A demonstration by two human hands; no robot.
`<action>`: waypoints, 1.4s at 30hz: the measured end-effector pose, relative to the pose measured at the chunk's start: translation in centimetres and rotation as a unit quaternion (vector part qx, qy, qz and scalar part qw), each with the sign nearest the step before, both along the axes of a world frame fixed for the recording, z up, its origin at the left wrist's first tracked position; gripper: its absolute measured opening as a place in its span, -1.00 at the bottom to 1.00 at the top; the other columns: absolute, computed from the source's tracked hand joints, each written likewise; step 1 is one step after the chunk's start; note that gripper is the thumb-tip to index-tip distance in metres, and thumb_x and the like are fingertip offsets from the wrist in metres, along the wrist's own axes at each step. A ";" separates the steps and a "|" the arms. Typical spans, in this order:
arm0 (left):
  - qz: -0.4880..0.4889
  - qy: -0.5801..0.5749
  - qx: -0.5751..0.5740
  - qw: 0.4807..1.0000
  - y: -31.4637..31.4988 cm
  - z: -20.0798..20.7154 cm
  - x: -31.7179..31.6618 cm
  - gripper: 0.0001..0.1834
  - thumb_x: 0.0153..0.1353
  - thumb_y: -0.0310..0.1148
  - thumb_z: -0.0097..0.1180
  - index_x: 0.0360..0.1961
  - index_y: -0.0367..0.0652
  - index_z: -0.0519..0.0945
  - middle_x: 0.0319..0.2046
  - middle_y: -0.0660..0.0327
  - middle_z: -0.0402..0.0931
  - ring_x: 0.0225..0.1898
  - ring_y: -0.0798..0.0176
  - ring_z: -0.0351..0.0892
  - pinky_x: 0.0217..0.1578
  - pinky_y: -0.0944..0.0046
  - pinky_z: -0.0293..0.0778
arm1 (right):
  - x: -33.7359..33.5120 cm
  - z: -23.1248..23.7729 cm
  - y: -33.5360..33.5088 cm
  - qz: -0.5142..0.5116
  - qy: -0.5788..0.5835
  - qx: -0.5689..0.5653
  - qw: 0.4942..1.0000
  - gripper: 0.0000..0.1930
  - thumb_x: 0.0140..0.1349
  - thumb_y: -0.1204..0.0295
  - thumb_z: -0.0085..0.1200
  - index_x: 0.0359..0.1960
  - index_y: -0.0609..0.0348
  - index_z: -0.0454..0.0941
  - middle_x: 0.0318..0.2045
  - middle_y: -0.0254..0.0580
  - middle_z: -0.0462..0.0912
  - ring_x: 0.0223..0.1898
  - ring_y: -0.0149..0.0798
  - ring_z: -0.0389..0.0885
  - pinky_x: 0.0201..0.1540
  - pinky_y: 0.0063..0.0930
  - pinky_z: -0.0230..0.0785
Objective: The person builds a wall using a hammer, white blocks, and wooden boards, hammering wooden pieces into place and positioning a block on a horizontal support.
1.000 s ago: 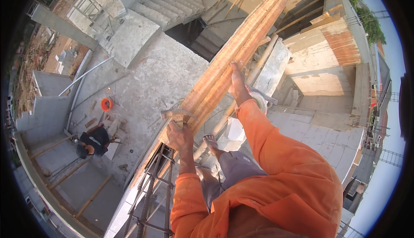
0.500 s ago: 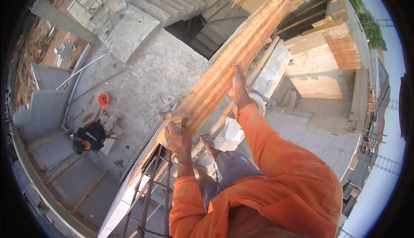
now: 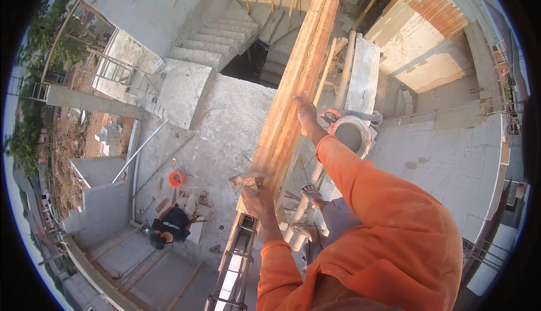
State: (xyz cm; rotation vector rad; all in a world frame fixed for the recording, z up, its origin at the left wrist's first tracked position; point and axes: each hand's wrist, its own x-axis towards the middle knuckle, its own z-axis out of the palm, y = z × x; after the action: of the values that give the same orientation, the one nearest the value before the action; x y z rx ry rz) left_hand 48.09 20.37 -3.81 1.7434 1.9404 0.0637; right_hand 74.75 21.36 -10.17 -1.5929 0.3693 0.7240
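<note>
One long wooden board (image 3: 298,74), grooved lengthwise, extends diagonally away from the wearer, its near end at one rebar cage (image 3: 239,249). One hammer (image 3: 251,178) is positioned across the board near that end. Two hands are present. The left hand (image 3: 258,202) has its grip closed around the hammer, close below the head. The right hand (image 3: 306,118) contacts the board's right edge farther up; how far its grip closes cannot be told. To the right stands one round bucket (image 3: 367,136) with grey contents. On the concrete floor (image 3: 239,111), lower left, are one orange bucket (image 3: 177,185) and one co-worker (image 3: 176,223).
</note>
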 end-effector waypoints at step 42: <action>-0.060 0.076 0.010 0.995 1.3 -2.2 -1.3 -0.27 0.20 0.15 -0.11 0.09 -0.34 0.41 0.03 -0.14 0.43 0.04 -0.13 0.44 0.02 0.00 0.35 | 0.4 2.2 -0.6 0.096 -0.038 -0.034 0.994 -0.07 -0.18 0.20 0.33 0.15 0.40 0.02 -0.02 0.24 0.39 -0.06 0.05 0.52 -0.01 -0.25 0.41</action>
State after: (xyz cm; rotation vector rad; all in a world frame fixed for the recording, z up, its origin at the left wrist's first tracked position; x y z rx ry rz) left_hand 46.78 21.71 -6.02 1.9236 1.9418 -0.0962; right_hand 75.12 20.77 -7.96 -1.7316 0.1876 0.8004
